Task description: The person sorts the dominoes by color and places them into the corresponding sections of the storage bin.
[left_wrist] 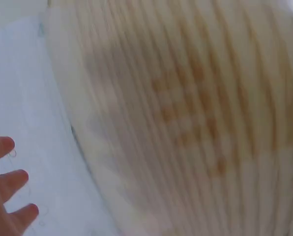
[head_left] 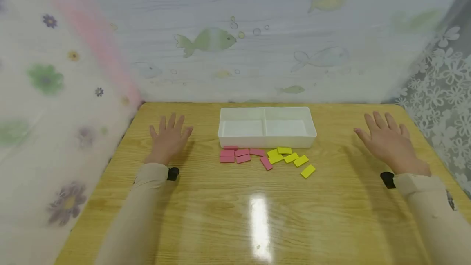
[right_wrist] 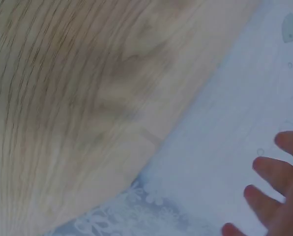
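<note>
In the head view the left hand (head_left: 169, 140) is held over the table's left part, fingers spread, holding nothing. The right hand (head_left: 391, 144) is likewise spread and empty over the right part. Between them stands a white two-compartment tray (head_left: 268, 142), with nothing in it. Several pink pieces (head_left: 227, 159) lie along its front left, and several yellow pieces (head_left: 308, 171) lie at its front right. Spread fingers (left_wrist: 11, 184) of the left hand show at the left wrist view's edge; fingers (right_wrist: 274, 177) of the right hand show in the right wrist view.
The wooden table (head_left: 220, 216) has a bright reflection near its front. A fish-patterned curtain (head_left: 206, 68) hangs behind it, a flowered cloth (head_left: 44, 134) is at the left, and lace-like white flowers (head_left: 445, 89) are at the right.
</note>
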{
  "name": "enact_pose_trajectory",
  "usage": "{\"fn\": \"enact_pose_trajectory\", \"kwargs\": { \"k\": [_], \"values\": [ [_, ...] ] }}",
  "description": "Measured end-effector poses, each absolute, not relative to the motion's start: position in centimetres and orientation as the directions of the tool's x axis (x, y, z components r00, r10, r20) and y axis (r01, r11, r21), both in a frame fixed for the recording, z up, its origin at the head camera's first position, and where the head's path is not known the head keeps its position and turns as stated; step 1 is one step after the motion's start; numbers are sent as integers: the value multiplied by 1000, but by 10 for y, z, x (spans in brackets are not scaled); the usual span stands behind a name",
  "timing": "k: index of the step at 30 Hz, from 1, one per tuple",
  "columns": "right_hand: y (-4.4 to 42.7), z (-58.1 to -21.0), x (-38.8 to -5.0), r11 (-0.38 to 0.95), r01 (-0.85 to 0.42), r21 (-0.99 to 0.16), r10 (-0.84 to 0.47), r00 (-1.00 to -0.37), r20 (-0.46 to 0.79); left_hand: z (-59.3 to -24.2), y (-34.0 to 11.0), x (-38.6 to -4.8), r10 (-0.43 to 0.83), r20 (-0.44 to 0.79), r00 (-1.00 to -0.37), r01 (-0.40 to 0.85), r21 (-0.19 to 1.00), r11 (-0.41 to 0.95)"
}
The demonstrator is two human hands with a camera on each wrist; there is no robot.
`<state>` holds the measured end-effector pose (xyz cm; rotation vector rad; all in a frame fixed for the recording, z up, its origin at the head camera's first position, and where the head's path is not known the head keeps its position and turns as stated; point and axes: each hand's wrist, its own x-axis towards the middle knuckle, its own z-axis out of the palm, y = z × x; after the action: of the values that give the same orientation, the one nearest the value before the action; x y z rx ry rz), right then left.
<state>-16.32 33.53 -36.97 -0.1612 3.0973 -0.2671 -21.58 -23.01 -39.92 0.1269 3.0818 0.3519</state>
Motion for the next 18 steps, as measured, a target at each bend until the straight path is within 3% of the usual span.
{"fn": "enact_pose_trajectory", "kwargs": {
  "k": [5, 11, 14, 18],
  "values": [
    [322, -371, -161, 952, -77, -296, -40, -991, 127, -404, -209, -216, 107, 16, -994, 101, 493, 864],
    [297, -378, -145, 851, -51, -523, 58, -980, 190, -419, -175, -212, 66, -71, -995, -27, 860, 510],
    [280, -386, -139, 788, -61, -613, 69, -980, 187, -429, -161, -210, 67, -109, -992, -86, 957, 276],
    [258, -398, -139, 700, -43, -713, 88, -985, 146, -436, -146, -208, 68, -97, -993, -97, 995, 5]
  ]
}}
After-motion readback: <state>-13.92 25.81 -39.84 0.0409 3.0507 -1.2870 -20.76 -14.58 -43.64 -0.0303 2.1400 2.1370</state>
